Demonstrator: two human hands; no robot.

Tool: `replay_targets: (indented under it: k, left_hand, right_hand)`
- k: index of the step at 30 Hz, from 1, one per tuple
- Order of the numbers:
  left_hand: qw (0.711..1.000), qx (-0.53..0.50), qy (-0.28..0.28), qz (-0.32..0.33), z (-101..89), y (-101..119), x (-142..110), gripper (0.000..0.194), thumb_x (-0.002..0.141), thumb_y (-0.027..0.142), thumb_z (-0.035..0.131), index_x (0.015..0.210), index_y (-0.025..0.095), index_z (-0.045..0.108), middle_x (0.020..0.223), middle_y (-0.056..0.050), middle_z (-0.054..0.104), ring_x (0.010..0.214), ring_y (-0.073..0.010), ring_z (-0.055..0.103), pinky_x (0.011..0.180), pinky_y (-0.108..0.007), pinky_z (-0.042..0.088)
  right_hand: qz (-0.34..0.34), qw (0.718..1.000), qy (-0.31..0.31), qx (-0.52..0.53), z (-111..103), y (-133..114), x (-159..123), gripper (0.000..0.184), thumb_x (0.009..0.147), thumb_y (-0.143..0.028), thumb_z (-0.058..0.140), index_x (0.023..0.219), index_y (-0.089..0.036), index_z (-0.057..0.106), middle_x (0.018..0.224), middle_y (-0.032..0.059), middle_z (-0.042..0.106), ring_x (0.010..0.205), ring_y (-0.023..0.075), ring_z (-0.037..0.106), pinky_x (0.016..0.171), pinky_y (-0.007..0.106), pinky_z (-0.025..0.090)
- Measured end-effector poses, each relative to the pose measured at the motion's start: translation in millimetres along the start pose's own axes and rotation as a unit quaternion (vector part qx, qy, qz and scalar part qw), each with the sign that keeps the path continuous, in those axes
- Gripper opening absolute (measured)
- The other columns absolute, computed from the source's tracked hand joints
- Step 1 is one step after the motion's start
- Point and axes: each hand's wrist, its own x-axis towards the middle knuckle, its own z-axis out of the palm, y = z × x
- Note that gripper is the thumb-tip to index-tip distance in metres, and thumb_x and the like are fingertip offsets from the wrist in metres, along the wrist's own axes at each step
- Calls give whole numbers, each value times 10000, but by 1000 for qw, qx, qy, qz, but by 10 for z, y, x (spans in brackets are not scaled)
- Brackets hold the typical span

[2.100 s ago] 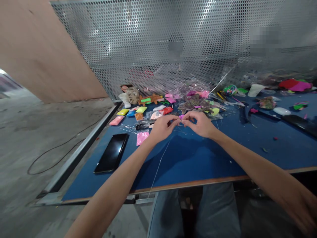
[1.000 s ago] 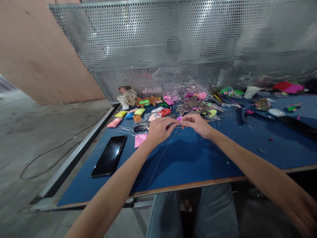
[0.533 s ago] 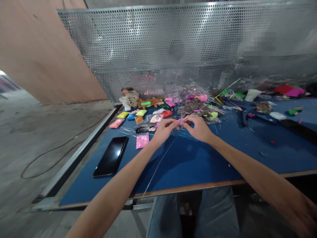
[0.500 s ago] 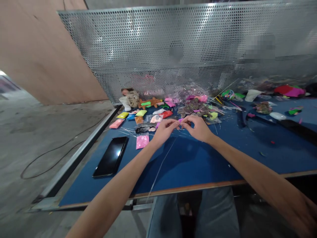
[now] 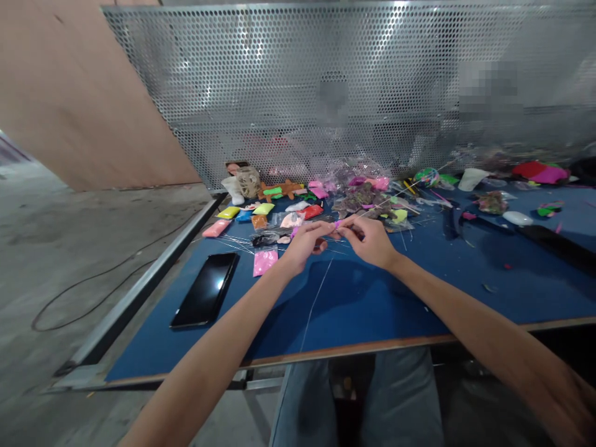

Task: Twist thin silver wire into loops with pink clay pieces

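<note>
A small piece of purple modelling clay (image 5: 338,223) shows between the fingertips of both hands, above the blue table (image 5: 372,310). My left hand (image 5: 307,243) pinches toward it from the left, fingers curled. From the other side, my right hand (image 5: 369,239) has thumb and fingertips closed on the same piece. A thin pale wire-like strand (image 5: 316,295) runs from below the hands toward the table's front edge; whether it joins the clay I cannot tell. Just beyond my left hand are clear bags with pale pink clay (image 5: 292,220) and a pink packet (image 5: 265,261).
A black phone (image 5: 205,290) lies at the left. Yellow (image 5: 228,212), orange-brown (image 5: 259,222) and red packets (image 5: 311,212) sit behind the thin wires. Crumpled plastic (image 5: 358,171) is heaped against the perforated metal panel (image 5: 279,74). A white cup (image 5: 472,179) stands at the right.
The fingers of my left hand have shifted around the clay, with lower fingers now showing beneath. The pale strand lies at a steeper angle. The whole view has shifted slightly.
</note>
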Motion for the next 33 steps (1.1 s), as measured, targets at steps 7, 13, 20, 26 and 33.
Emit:
replay_targets:
  k: [7, 13, 20, 26, 33]
  left_hand:
    - [991, 113, 24, 64, -17, 37, -19, 336, 849, 503, 670, 863, 172, 726, 878, -51, 739, 547, -77, 529, 494, -220, 381]
    - [881, 385, 135, 240, 29, 0, -73, 264, 877, 432, 705, 1069, 264, 774, 952, -19, 788, 727, -148, 688, 671, -271, 510]
    - [805, 485, 162, 302, 36, -83, -59, 189, 926, 346, 655, 1033, 287, 800, 995, -20, 792, 879, -196, 742, 780, -311, 532]
    - [842, 432, 146, 288, 53, -121, -13, 176, 884, 254, 666, 991, 267, 805, 902, -31, 791, 764, -186, 718, 760, -310, 535]
    - [893, 358, 139, 234, 64, -93, -30, 165, 867, 306, 680, 963, 246, 801, 784, -43, 754, 728, -194, 693, 660, -284, 508]
  right_hand:
    - [48, 998, -22, 41, -50, -24, 3, 224, 953, -399, 580, 939, -206, 692, 844, 46, 735, 475, 119, 566, 484, 280, 457]
    - [131, 984, -31, 113, -58, -2, 44, 278, 927, -472, 602, 895, -203, 664, 755, 30, 703, 353, 115, 535, 361, 277, 433]
    - [152, 976, -54, 147, -29, -2, 45, 284, 929, -485, 601, 858, -210, 591, 555, -37, 578, 340, 121, 516, 367, 265, 399]
    - [159, 977, -62, 132, -7, 64, 40, 279, 928, -487, 602, 860, -218, 575, 558, -36, 576, 354, 122, 509, 383, 270, 385]
    - [93, 992, -42, 71, -33, 75, 57, 246, 928, -440, 613, 894, -203, 674, 787, 49, 717, 698, 197, 684, 645, 328, 529]
